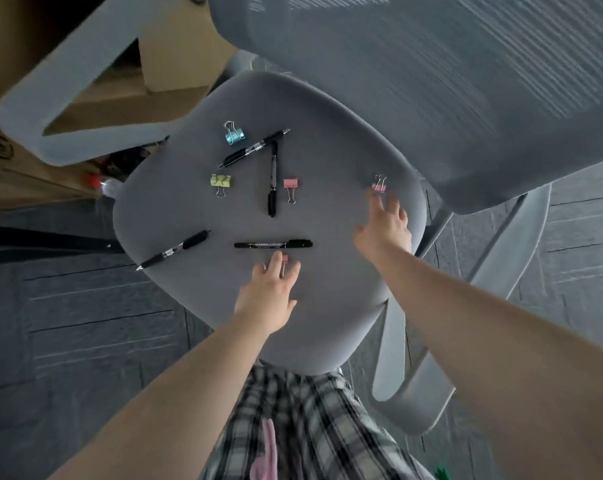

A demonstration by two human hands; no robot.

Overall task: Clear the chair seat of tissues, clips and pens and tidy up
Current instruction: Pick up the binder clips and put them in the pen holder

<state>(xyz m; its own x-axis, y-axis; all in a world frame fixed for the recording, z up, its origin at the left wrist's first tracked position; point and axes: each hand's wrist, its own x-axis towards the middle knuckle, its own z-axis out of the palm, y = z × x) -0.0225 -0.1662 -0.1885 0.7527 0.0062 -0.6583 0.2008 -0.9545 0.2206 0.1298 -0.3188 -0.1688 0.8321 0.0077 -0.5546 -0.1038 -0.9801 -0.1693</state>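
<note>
The grey chair seat (327, 140) holds several black pens and binder clips. My left hand (270, 289) is spread open over the seat's front, its fingertips touching a pink clip (284, 259) just below a black marker (273, 244). My right hand (384, 225) reaches with fingers apart toward another pink clip (379, 185) at the seat's right side, fingertips just short of it. Further up lie a teal clip (234, 135), a yellow clip (221, 181), a third pink clip (290, 185) and pens (255, 147), (273, 181), (175, 249). No tissues are visible.
The mesh backrest (449, 81) rises at the upper right, grey armrests (68, 88), (407, 375) flank the seat. Cardboard boxes (175, 46) stand at the upper left. Dark carpet tiles (85, 323) surround the chair. My plaid clothing (310, 427) fills the bottom centre.
</note>
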